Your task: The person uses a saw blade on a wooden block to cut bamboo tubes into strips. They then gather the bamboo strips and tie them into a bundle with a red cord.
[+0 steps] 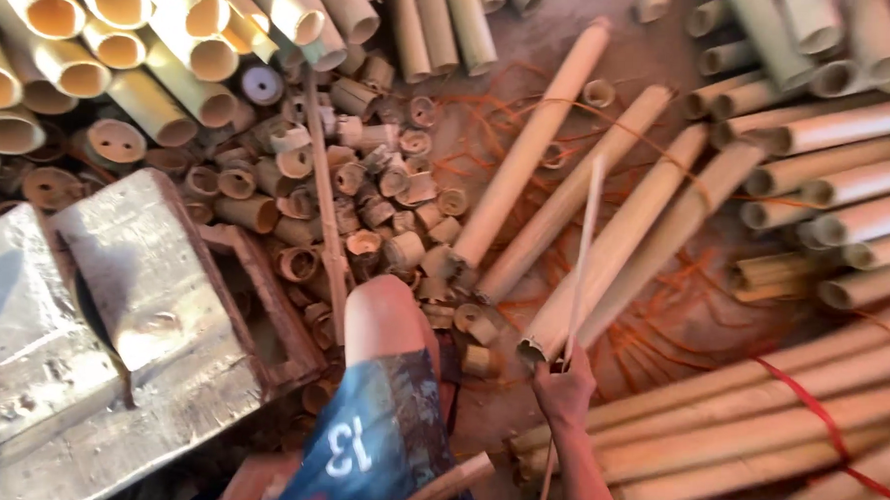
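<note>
Workshop floor [529, 105], dirt, strewn with orange twine.
Bamboo poles [844, 126]: stacked at both upper corners and at right.
Metal block [138, 289]: lower left.
Cut bamboo rings [368, 188]: heaped at centre.
Thin bamboo stick [585, 245]: long axis near upright, rising away from the grip across four loose poles.
Right hand [562, 387]: clenched on the stick's lower part.
Left hand: unseen.

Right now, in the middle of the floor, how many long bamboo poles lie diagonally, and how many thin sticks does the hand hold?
Diagonal bamboo poles: 4
Thin stick, in the right hand: 1
Total: 5
</note>
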